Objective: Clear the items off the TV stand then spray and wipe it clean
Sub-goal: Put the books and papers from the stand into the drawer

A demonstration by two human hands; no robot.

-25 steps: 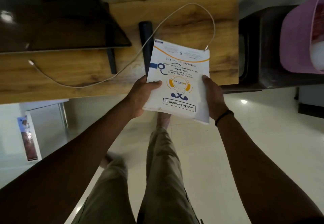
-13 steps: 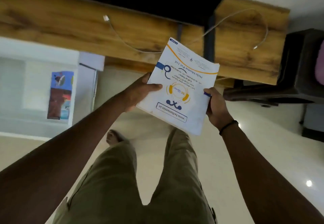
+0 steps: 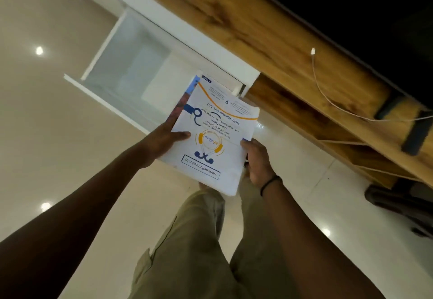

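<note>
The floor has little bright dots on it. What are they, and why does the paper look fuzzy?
In the head view, the dots are lights reflected in the glossy floor; small print on the booklet is slightly blurred.

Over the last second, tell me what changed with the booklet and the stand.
The booklet, gripped by the left hand and right hand, was carried left from over the TV stand, now over the floor by the white drawer. Both grips stayed as they were; the white cable still lies on the stand.
</note>
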